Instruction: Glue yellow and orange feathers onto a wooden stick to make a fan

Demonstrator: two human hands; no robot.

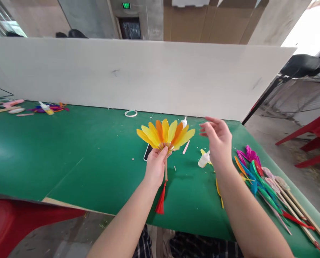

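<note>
My left hand (pixel 156 165) is closed round the base of a feather fan (pixel 165 133) with yellow and orange feathers spread in a half circle. Below the grip its wooden handle (pixel 166 170) points down, and a red tassel (pixel 161 200) hangs from the end. To the right of the fan my right hand (pixel 217 138) is raised over the table, its fingers apart and slightly bent, with nothing visible in them. Beneath and left of that hand is a white glue bottle (pixel 203 159), tilted, beside a yellow feather (pixel 218 191).
Behind the fan are a second white bottle (pixel 185 123), a pink stick (pixel 186 147) and a partly hidden phone (pixel 147 153). A white ring (pixel 130 113) lies near the white partition (pixel 122 75). Coloured feathers (pixel 256 175) and wooden sticks (pixel 296 208) cover the green table's right edge.
</note>
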